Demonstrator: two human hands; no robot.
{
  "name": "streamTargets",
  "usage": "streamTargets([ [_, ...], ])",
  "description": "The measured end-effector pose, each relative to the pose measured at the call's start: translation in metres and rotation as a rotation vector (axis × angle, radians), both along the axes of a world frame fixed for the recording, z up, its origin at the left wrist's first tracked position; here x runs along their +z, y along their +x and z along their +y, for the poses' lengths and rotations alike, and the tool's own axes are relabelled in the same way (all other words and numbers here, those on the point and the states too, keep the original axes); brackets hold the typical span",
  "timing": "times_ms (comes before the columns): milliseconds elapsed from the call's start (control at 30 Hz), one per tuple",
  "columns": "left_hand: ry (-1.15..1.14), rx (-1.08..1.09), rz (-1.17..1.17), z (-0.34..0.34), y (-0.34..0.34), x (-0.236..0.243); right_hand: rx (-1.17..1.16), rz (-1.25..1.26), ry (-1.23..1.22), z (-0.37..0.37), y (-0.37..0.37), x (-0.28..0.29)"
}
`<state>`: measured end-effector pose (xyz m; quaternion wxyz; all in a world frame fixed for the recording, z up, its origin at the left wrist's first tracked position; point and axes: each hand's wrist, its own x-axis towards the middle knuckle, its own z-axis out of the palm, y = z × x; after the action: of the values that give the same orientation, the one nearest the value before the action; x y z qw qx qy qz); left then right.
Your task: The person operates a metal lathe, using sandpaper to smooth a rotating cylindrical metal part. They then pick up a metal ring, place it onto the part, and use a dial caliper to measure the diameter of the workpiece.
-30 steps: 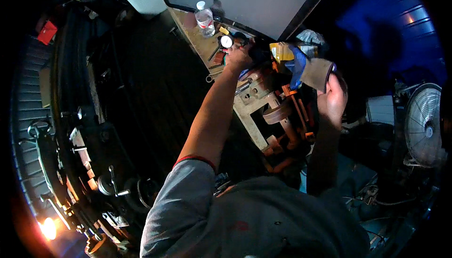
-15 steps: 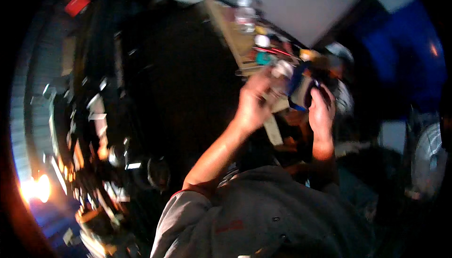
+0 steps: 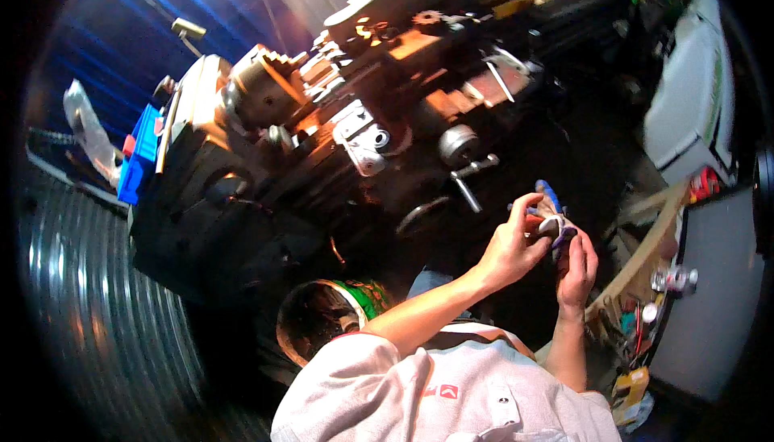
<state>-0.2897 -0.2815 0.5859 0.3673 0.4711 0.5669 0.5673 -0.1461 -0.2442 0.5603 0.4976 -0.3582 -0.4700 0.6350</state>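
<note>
A crumpled whitish and blue work glove (image 3: 550,198) is held up in front of my chest, between both hands. My left hand (image 3: 513,244) grips its near left side, with thumb and fingers bent round it. On the other side, my right hand (image 3: 577,271) pinches a dark purple-blue edge of the glove. Its shape is bunched, and the fingers partly hide it, so I cannot tell whether a second glove is bundled with it.
A lathe (image 3: 355,132) with cranks and a handwheel (image 3: 459,145) stands ahead and left. Near my left elbow is a bucket (image 3: 292,325) with debris inside. At right, a wooden bench edge (image 3: 645,257) carries a plastic bottle (image 3: 676,280) beside a grey panel (image 3: 709,297).
My view has swung left from the cluttered bench to the lathe, and the bench now lies at the right. My hands have come closer together on the glove.
</note>
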Motion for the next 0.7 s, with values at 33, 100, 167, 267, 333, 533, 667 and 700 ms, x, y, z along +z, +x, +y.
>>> streamTargets([
  [33, -0.011, 0.026, -0.015, 0.006, -0.011, 0.004, 0.130, 0.034, 0.054, 0.009, -0.008, 0.002],
  [100, 0.001, -0.044, 0.048, 0.022, -0.037, 0.005, 0.147, -0.128, 0.169, 0.031, -0.033, 0.015],
  [167, -0.086, -0.179, -0.197, 0.043, -0.056, 0.002, 0.134, -0.312, 0.006, 0.056, -0.047, 0.033],
  [267, -0.203, -0.198, -0.310, 0.071, -0.072, 0.020, 0.071, -0.462, 0.119, 0.091, -0.056, 0.048],
  [333, -0.218, -0.173, -0.256, 0.087, -0.077, 0.037, -0.042, -0.697, 0.299, 0.104, -0.071, 0.061],
  [533, -0.494, 0.153, -0.292, 0.143, -0.101, 0.014, -0.273, -1.180, 0.617, 0.134, -0.103, 0.090],
  [667, -0.724, -0.242, -1.181, 0.160, -0.095, 0.044, -0.199, -1.378, 0.698, 0.156, -0.094, 0.073],
  [700, -0.732, -0.506, -1.279, 0.165, -0.095, 0.046, -0.157, -1.359, 0.587, 0.163, -0.088, 0.065],
])
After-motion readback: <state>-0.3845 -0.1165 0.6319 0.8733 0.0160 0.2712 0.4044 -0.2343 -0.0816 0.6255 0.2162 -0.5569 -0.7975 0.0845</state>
